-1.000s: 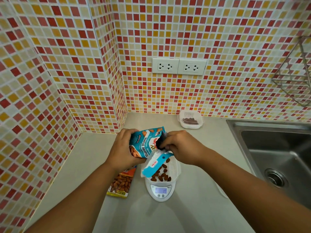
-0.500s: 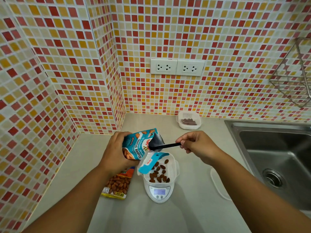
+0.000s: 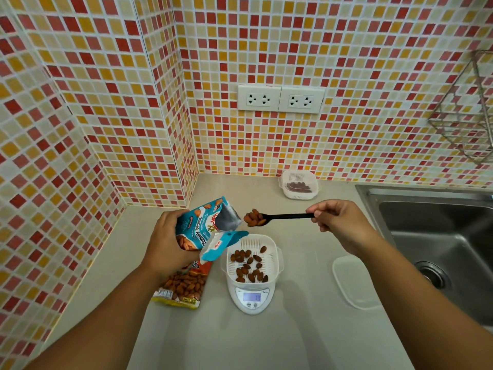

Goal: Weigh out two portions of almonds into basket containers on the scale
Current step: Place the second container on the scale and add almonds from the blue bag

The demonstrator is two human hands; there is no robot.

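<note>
Left hand [image 3: 166, 243] grips opened blue almond bag [image 3: 205, 225], tilted mouth-right, above counter. Right hand [image 3: 337, 222] pinches black spoon [image 3: 282, 216] handle; bowl heaped with almonds [image 3: 253, 218], just outside bag mouth, above white basket container [image 3: 268, 243]. Basket sits on digital scale [image 3: 252, 297], holding loose almonds.

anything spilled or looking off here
Nothing spilled. The spoon is heaped with almonds beside the blue bag, not yet over the basket on the scale.
</note>
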